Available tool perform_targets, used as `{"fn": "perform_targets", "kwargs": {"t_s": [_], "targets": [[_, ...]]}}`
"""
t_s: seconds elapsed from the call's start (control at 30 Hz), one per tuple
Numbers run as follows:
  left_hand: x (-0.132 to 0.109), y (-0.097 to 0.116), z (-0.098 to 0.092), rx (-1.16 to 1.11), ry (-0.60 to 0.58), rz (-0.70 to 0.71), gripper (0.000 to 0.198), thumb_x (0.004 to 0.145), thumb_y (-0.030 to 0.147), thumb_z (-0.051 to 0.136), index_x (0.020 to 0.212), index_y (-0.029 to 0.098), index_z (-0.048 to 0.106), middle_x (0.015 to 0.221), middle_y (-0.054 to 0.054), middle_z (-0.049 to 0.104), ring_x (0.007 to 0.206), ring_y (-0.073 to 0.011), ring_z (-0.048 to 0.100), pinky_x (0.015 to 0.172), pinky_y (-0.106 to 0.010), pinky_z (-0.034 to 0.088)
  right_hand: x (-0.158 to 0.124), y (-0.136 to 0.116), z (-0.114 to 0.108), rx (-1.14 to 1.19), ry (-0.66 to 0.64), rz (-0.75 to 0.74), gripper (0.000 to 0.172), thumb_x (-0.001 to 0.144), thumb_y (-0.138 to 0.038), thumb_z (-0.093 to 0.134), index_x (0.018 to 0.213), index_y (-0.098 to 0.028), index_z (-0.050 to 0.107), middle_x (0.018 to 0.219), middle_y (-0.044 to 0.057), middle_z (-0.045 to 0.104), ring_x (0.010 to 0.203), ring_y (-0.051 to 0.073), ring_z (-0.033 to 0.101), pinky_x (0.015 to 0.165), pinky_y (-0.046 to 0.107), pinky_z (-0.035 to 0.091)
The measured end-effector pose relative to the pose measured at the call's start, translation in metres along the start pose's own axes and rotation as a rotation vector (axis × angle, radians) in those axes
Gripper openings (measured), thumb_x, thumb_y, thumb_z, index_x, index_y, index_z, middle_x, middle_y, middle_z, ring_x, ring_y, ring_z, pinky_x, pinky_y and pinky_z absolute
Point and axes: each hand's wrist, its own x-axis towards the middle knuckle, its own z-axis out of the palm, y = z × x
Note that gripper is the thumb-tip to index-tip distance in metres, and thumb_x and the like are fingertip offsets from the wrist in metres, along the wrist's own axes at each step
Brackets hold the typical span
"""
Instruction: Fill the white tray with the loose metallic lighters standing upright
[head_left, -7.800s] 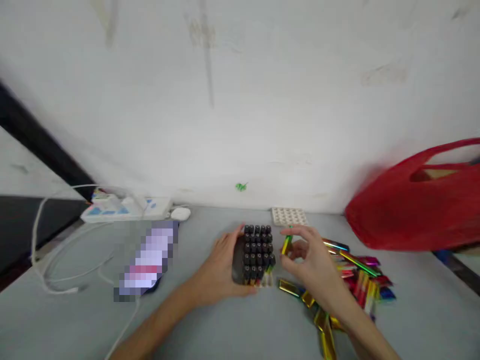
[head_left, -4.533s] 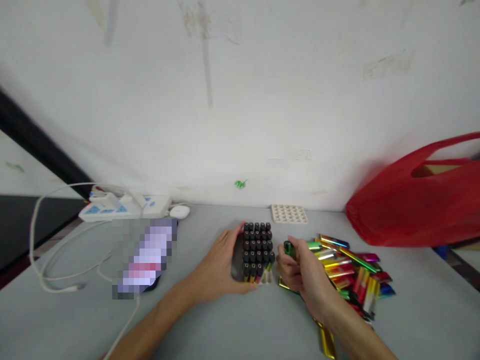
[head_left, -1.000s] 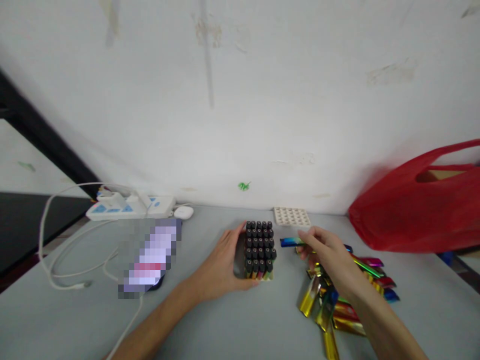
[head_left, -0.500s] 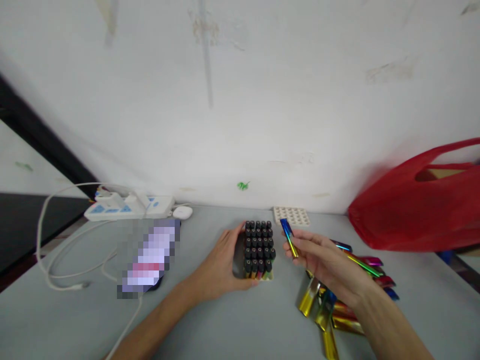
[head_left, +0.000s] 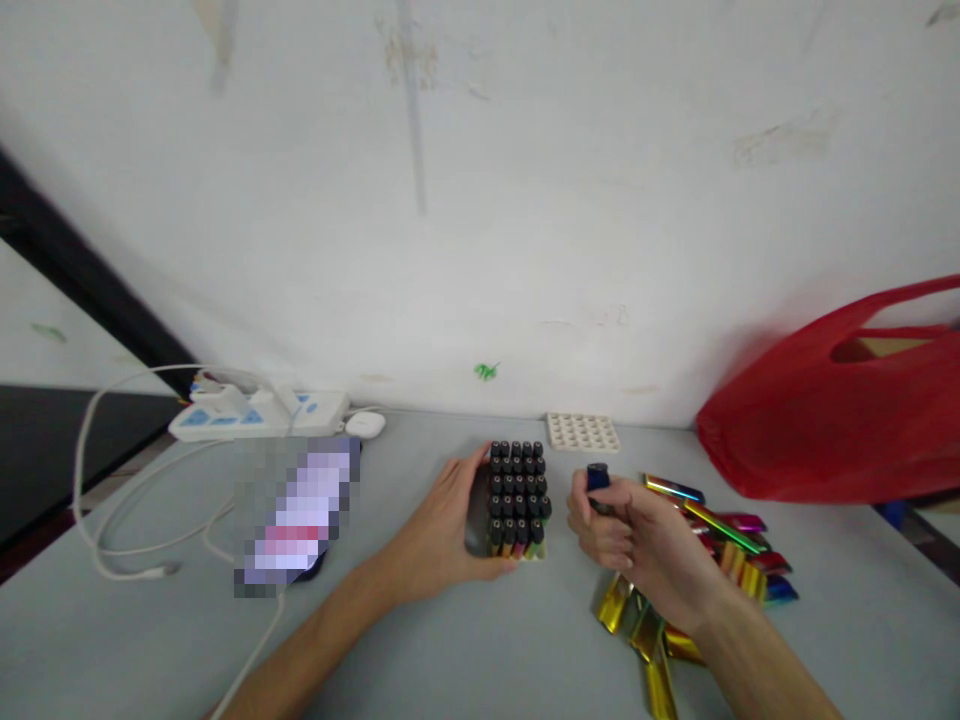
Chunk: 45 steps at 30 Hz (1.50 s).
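Observation:
My left hand point(head_left: 446, 530) curves around the left side of a block of upright, black-topped sticks point(head_left: 517, 490), thumb at the near corner and fingers at the far one. The sticks stand in close rows on a pale base, with coloured lower parts showing at the front. Right of the block, my right hand point(head_left: 637, 535) is closed around a shiny blue-and-gold casing point(head_left: 598, 475). Only its dark blue end shows above the fingers. Beneath and beside that hand lies a loose pile of shiny metallic casings point(head_left: 660, 685) in gold, red, green, blue and pink.
A white tray with rows of holes point(head_left: 583, 432) lies by the wall. A red bag point(head_left: 832, 430) stands at the right. On the left are a phone with a blurred screen point(head_left: 304, 510), a power strip point(head_left: 322, 412), a white charging case point(head_left: 365, 426) and white cables.
My right hand has turned the blue-and-gold casing from a slanted, visible hold to nearly upright, fingers now wrapped around it. My left hand and the block have stayed put.

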Motion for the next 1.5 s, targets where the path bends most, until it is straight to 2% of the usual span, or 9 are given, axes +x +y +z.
{"fn": "perform_targets", "kwargs": {"t_s": [0.1,0.2,0.3,0.43,0.6,0.87,1.1,1.3,1.5], "targets": [[0.000,-0.001,0.000,0.014,-0.007,-0.003,0.128,0.071,0.046,0.103,0.173,0.027,0.028,0.166,-0.020,0.051,0.153,-0.0466,0.049,0.131,-0.064,0.039,0.005,0.006,0.001,0.004,-0.069,0.015,0.052,0.093,-0.060,0.073,0.068,-0.021,0.048,0.063,-0.011,0.020,0.053,0.008,0.009,0.045,0.022,0.010],[0.000,-0.002,0.000,0.033,-0.019,-0.006,0.129,0.072,0.047,0.102,0.174,0.025,0.025,0.167,-0.021,0.050,0.153,-0.0460,0.049,0.131,-0.064,0.038,0.009,0.014,0.002,-0.058,-0.067,0.018,0.064,0.095,-0.070,0.067,0.064,-0.023,0.037,0.060,-0.011,0.018,0.050,0.007,0.006,0.043,0.023,0.006],[0.000,-0.003,0.001,0.039,-0.027,-0.010,0.131,0.071,0.047,0.102,0.174,0.024,0.025,0.167,-0.021,0.049,0.153,-0.0461,0.048,0.131,-0.063,0.038,0.010,0.020,0.005,-0.096,-0.004,0.026,0.063,0.094,-0.071,0.068,0.066,-0.024,0.037,0.060,-0.011,0.018,0.051,0.007,0.006,0.043,0.023,0.006],[0.001,-0.003,0.000,0.043,-0.038,-0.021,0.131,0.071,0.047,0.102,0.174,0.024,0.025,0.169,-0.021,0.047,0.156,-0.0462,0.046,0.132,-0.064,0.036,0.010,0.024,0.008,-0.117,0.084,0.034,0.061,0.088,-0.074,0.075,0.072,-0.023,0.047,0.060,-0.012,0.018,0.052,0.008,0.008,0.045,0.023,0.007],[0.001,-0.002,0.000,0.038,-0.046,-0.021,0.130,0.072,0.049,0.101,0.174,0.024,0.024,0.168,-0.021,0.048,0.155,-0.0464,0.046,0.132,-0.064,0.037,0.012,0.024,0.010,-0.206,0.190,-0.067,0.060,0.094,-0.077,0.069,0.075,-0.021,0.056,0.060,-0.010,0.030,0.052,0.008,0.020,0.049,0.024,0.016],[-0.001,-0.004,0.001,0.048,-0.047,-0.019,0.132,0.072,0.048,0.102,0.175,0.026,0.022,0.169,-0.021,0.047,0.155,-0.0471,0.045,0.131,-0.066,0.037,0.014,0.027,0.006,-0.190,0.197,0.077,0.070,0.079,-0.082,0.073,0.065,-0.025,0.036,0.060,-0.012,0.019,0.052,0.007,0.009,0.047,0.025,0.007],[0.000,-0.002,0.000,0.040,-0.026,-0.011,0.130,0.072,0.046,0.102,0.175,0.027,0.024,0.167,-0.020,0.050,0.154,-0.0459,0.048,0.130,-0.064,0.039,0.019,0.040,0.011,-0.182,0.299,0.070,0.058,0.078,-0.071,0.065,0.063,-0.027,0.032,0.057,-0.012,0.017,0.050,0.007,0.008,0.047,0.026,0.005],[0.000,-0.002,0.000,0.031,-0.012,-0.005,0.128,0.071,0.045,0.102,0.173,0.026,0.028,0.166,-0.019,0.052,0.152,-0.0452,0.050,0.130,-0.063,0.040,0.016,0.043,0.012,-0.179,0.317,0.003,0.050,0.082,-0.064,0.061,0.064,-0.027,0.033,0.058,-0.012,0.017,0.051,0.009,0.007,0.046,0.027,0.005],[0.000,-0.002,0.001,0.040,-0.014,-0.006,0.129,0.072,0.046,0.102,0.174,0.027,0.026,0.166,-0.020,0.051,0.153,-0.0450,0.049,0.130,-0.064,0.039,0.016,0.034,0.008,-0.148,0.288,0.028,0.055,0.083,-0.067,0.063,0.065,-0.027,0.031,0.058,-0.012,0.015,0.052,0.008,0.005,0.047,0.026,0.004]]}}
